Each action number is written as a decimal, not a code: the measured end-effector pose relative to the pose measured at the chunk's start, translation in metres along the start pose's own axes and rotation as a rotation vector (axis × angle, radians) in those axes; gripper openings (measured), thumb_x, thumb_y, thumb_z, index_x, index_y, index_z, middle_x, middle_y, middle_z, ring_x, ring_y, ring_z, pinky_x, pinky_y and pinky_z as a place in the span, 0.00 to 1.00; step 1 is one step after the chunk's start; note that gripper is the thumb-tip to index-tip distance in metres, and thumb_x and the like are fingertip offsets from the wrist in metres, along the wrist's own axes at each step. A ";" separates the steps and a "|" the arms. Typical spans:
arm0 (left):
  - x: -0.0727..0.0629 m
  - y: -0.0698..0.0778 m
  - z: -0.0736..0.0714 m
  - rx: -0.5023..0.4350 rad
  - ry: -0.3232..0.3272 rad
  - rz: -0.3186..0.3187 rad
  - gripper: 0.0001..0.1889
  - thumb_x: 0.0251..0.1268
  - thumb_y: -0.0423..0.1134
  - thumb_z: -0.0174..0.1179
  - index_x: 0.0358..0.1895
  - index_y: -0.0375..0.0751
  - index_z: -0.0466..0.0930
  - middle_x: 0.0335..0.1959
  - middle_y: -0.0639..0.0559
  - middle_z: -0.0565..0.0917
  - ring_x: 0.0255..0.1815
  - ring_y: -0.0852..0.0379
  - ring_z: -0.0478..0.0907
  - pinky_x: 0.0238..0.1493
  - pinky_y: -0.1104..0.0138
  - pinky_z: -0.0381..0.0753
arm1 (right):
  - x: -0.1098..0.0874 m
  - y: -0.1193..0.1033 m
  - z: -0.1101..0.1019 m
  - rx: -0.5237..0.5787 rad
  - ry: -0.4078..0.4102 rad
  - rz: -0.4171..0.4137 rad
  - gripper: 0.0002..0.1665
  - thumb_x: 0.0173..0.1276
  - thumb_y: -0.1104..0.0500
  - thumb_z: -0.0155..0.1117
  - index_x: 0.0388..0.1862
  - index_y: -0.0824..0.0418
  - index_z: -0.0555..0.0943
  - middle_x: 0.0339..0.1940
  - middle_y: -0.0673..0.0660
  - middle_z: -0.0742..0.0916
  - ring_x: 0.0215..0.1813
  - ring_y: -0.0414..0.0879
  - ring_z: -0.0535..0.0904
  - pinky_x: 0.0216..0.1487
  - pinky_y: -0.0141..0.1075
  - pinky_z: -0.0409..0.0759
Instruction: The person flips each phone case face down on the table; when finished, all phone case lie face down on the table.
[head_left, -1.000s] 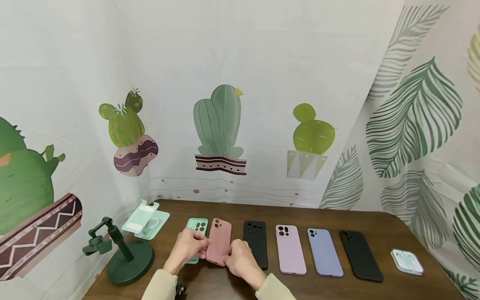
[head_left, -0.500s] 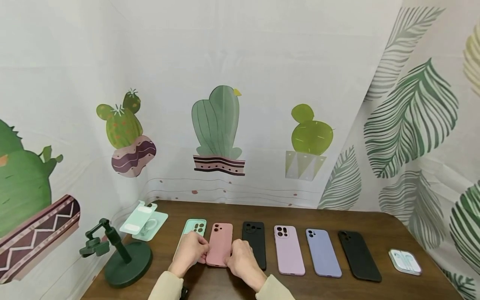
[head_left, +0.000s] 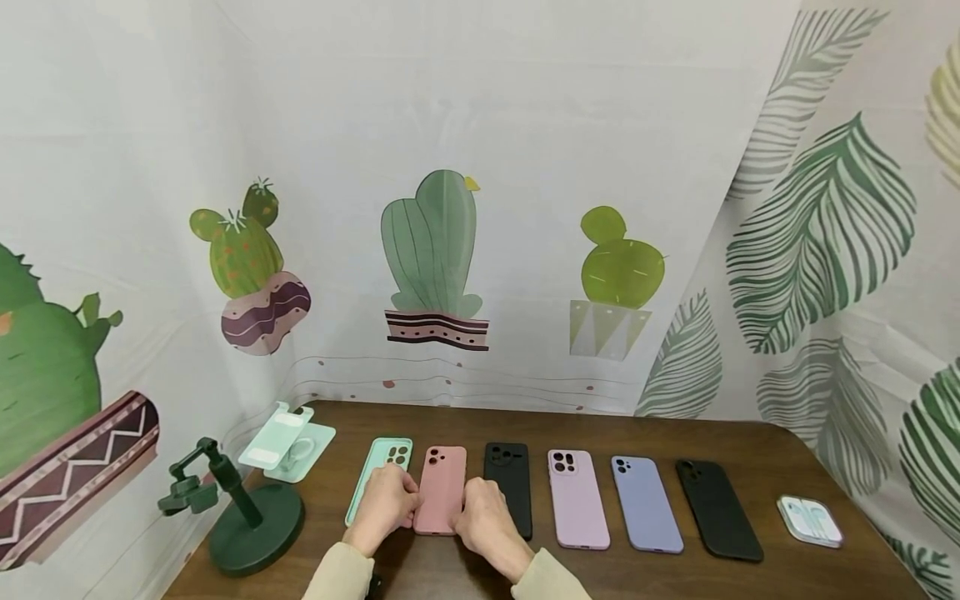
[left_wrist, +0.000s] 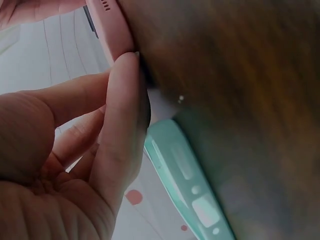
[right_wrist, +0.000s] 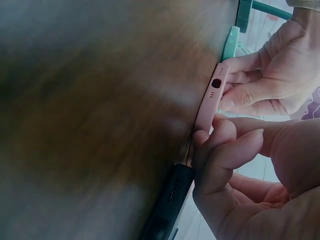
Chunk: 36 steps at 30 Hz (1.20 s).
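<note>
A pink phone case [head_left: 440,490] lies back side up on the brown table, between my two hands. With thumb and fingers my left hand [head_left: 385,505] grips its left edge near the bottom corner; the left wrist view shows a fingertip against the pink case [left_wrist: 116,30]. My right hand [head_left: 483,518] pinches the opposite lower corner. Port and speaker holes show on the end of the pink case [right_wrist: 211,97] in the right wrist view. Partly hidden behind my left hand is a mint phone case [head_left: 372,461]. A black phone case [head_left: 510,479] lies beside my right hand.
Farther right lie a lilac case [head_left: 580,504], a blue-violet case [head_left: 648,508], another black case [head_left: 720,512] and a small clear box [head_left: 810,522]. On the left stand a dark green holder [head_left: 255,529] and a mint stand [head_left: 288,442]. A printed curtain hangs behind.
The pink case, tilted a second ago, has been straightened and lies flatter, slightly nearer me. My left hand has shifted with it. Over the last half second both hands hardly move.
</note>
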<state>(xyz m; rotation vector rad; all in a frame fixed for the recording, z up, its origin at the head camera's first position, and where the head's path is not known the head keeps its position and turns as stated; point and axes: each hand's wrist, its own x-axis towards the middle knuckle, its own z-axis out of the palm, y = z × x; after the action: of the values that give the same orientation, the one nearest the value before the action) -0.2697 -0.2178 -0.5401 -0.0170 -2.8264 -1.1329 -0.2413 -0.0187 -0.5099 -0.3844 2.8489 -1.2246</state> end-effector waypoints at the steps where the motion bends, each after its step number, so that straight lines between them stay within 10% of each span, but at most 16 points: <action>1: -0.001 0.001 -0.001 0.004 0.006 0.006 0.08 0.59 0.27 0.72 0.24 0.38 0.89 0.16 0.52 0.85 0.11 0.65 0.82 0.16 0.71 0.83 | 0.002 0.004 0.003 -0.015 0.005 -0.010 0.19 0.57 0.72 0.73 0.13 0.58 0.76 0.15 0.49 0.77 0.20 0.42 0.69 0.20 0.36 0.69; 13: -0.026 0.042 -0.031 0.043 0.106 -0.089 0.12 0.64 0.37 0.75 0.22 0.39 0.89 0.12 0.53 0.84 0.12 0.64 0.81 0.19 0.68 0.82 | -0.003 0.001 -0.009 0.064 0.026 -0.028 0.18 0.53 0.68 0.76 0.11 0.59 0.78 0.11 0.45 0.75 0.18 0.41 0.67 0.18 0.33 0.65; 26: -0.037 0.013 -0.073 0.212 0.170 -0.152 0.08 0.65 0.39 0.76 0.28 0.43 0.93 0.23 0.53 0.89 0.24 0.58 0.81 0.27 0.63 0.79 | -0.005 -0.025 -0.003 0.096 -0.005 -0.063 0.35 0.59 0.67 0.73 0.12 0.48 0.56 0.10 0.39 0.60 0.17 0.35 0.56 0.20 0.29 0.50; 32: -0.041 0.002 -0.086 0.244 0.190 -0.138 0.06 0.65 0.37 0.75 0.31 0.41 0.93 0.26 0.52 0.90 0.26 0.57 0.82 0.28 0.61 0.80 | -0.002 -0.039 0.019 0.155 -0.047 -0.044 0.28 0.64 0.60 0.81 0.11 0.55 0.73 0.08 0.42 0.72 0.16 0.36 0.65 0.19 0.29 0.62; 36: -0.041 -0.005 -0.090 0.231 0.189 -0.136 0.07 0.66 0.36 0.74 0.30 0.39 0.92 0.21 0.54 0.88 0.20 0.59 0.80 0.26 0.61 0.80 | 0.012 -0.036 0.042 0.151 -0.081 -0.042 0.14 0.65 0.58 0.81 0.32 0.69 0.89 0.23 0.55 0.89 0.21 0.39 0.75 0.27 0.33 0.77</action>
<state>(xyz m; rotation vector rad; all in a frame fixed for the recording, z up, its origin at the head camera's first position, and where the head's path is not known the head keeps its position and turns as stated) -0.2216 -0.2826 -0.4830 0.2876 -2.8011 -0.7751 -0.2404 -0.0759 -0.5123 -0.4795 2.6725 -1.3870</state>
